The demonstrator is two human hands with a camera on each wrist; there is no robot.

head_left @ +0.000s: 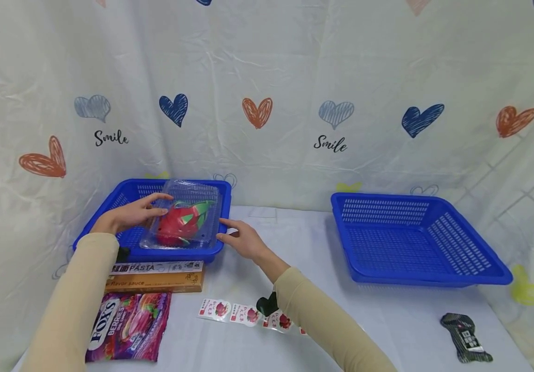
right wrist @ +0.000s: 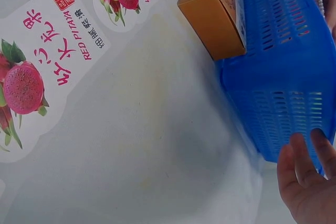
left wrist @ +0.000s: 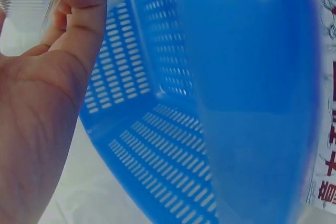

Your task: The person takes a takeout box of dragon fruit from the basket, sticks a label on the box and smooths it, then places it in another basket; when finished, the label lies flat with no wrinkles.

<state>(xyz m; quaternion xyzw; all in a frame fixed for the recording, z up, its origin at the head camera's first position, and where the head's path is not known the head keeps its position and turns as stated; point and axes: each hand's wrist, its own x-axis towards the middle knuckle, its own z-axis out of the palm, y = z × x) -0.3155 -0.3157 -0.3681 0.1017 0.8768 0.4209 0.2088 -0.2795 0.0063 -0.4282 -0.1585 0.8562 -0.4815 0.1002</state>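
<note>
1. Pinching a clear plastic box point(head_left: 212, 231) by its left side, the left hand point(head_left: 129, 214) holds it at the left blue basket point(head_left: 169, 254) in the head view; whether it rests inside or hangs just above is unclear. The right hand point(head_left: 245, 240), fingers extended and holding nothing visible, is beside the basket's right rim.
2. Showing through the plastic, a red dragon fruit point(head_left: 174, 227) probably supplies most of the weight; the thin shell looks light, slick and easily dented, best gripped low on opposite sides.
3. Bare white surface point(head_left: 295, 248) separates that basket from the right blue basket point(head_left: 427, 278), leaving sideways room; a carton point(head_left: 155, 283) crowds the near edge.
4. From the left wrist, curled fingers grip the box's ribbed edge beside slotted basket walls.
5. From the right wrist, spread fingers near the outer basket wall; contact cannot be told. Bare surface lies between basket and dragon-fruit stickers point(right wrist: 23, 87).
</note>
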